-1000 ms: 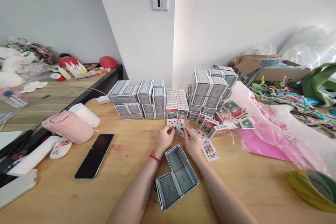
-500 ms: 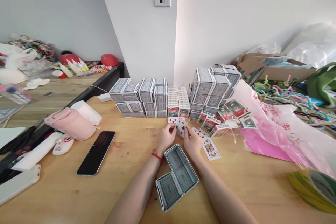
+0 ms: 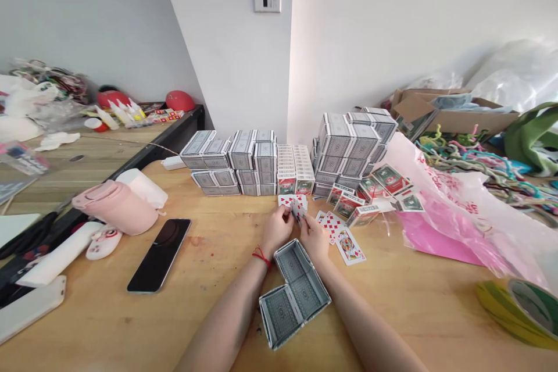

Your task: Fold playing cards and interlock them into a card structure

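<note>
My left hand [image 3: 278, 228] is closed on a playing card [image 3: 298, 207], its fingers pinched at the card's left side. My right hand [image 3: 314, 236] pinches the same card from the right, partly hiding it. Just beyond them a heart card [image 3: 285, 201] lies face up on the table. To the right lie more face-up cards, among them a diamond card [image 3: 332, 225] and a picture card [image 3: 350, 246]. Between my forearms sits an L-shaped open piece [image 3: 300, 288] made of cards with patterned grey backs.
Stacked card blocks [image 3: 255, 163] and a taller stack [image 3: 349, 142] stand at the back, with card boxes [image 3: 286, 183] between them. Loose card boxes [image 3: 349, 204] lie right. A phone [image 3: 159, 256] and pink bottle [image 3: 115, 206] are left; a tape roll [image 3: 518, 308] is at right.
My right hand has moved left, closer to my left hand, and the held card has turned between them. More of the heart card shows behind. The view has shifted slightly.
</note>
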`<state>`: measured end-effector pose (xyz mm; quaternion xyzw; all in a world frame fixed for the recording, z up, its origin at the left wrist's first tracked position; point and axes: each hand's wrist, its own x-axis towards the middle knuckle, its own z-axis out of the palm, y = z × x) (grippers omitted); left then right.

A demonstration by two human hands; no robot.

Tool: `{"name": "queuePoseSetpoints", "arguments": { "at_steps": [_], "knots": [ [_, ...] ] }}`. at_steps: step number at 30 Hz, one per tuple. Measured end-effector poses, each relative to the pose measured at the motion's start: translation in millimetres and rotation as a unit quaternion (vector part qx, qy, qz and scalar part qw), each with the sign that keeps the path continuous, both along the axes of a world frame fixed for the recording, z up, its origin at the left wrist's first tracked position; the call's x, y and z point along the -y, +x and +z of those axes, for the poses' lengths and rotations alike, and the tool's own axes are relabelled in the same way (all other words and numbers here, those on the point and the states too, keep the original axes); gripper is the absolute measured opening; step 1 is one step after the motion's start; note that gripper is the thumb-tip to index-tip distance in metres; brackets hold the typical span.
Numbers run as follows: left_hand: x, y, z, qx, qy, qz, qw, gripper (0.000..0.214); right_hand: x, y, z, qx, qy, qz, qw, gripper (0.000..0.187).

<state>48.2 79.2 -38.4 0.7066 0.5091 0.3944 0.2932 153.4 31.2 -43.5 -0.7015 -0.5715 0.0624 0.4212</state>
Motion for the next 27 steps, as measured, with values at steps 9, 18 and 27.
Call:
{"name": "queuePoseSetpoints", "arguments": {
  "at_steps": [9, 18, 27],
  "knots": [
    [0.8, 1.5, -4.0, -0.031, 0.058, -0.018, 0.998, 0.022, -11.7, 18.4, 1.3, -0.139, -0.005, -0.013, 0.99, 0.037],
    [5.6, -0.9, 11.7, 0.111, -0.028, -0.039, 0.993, 0.022, -15.9, 27.9, -3.3, -0.254, 0.007, 0.014, 0.967, 0.036],
    [-9.1, -5.4, 9.8, 0.312, -0.235, -0.163, 0.906, 0.024, -16.7, 33.4, -4.0, -0.355, -0.023, 0.085, 0.931, 0.032]
  ]
}}
